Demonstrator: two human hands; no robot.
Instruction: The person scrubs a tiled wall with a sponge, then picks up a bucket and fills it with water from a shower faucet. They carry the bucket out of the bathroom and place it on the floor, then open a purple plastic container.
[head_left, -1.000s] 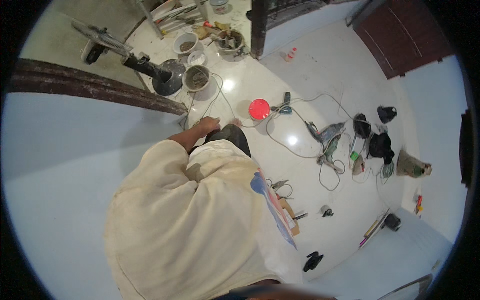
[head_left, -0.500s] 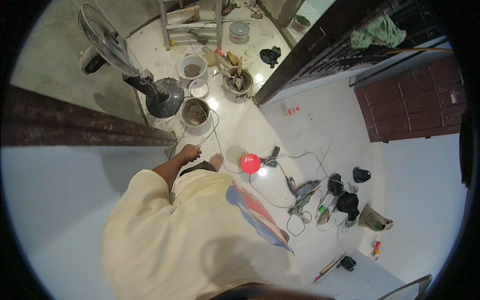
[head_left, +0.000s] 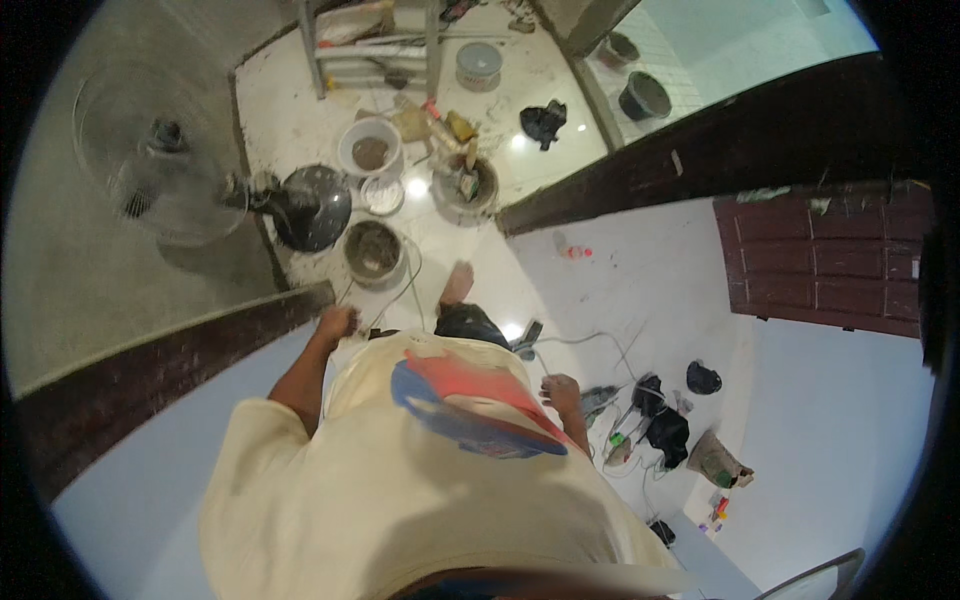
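My left hand (head_left: 340, 322) hangs beside the end of the dark wooden beam (head_left: 290, 318), its fingers curled in; whatever it holds, if anything, is hidden. Just beyond it a thin grey cable (head_left: 405, 292) runs along the floor, near a bucket (head_left: 373, 252) of grey-brown mix. My right hand (head_left: 562, 392) hangs past the front of my shirt, fingers loosely bent and apart, with nothing visible in it. Closest to it are the cable loops and a dark power tool (head_left: 598, 400) on the floor. My bare right foot (head_left: 457, 283) points ahead.
A standing fan (head_left: 310, 208), a white bucket (head_left: 370, 147), a white tub (head_left: 382, 195) and a bucket of tools (head_left: 466, 186) stand ahead. A stepladder (head_left: 375, 52) is farther off. Black bags (head_left: 668, 437) and a sack (head_left: 717, 460) lie right. A dark beam (head_left: 680, 140) slants across.
My body has moved forward, and the buckets sit closer. My left hand has shifted left, toward the beam's end. My right hand has come into view; the red round thing is now hidden.
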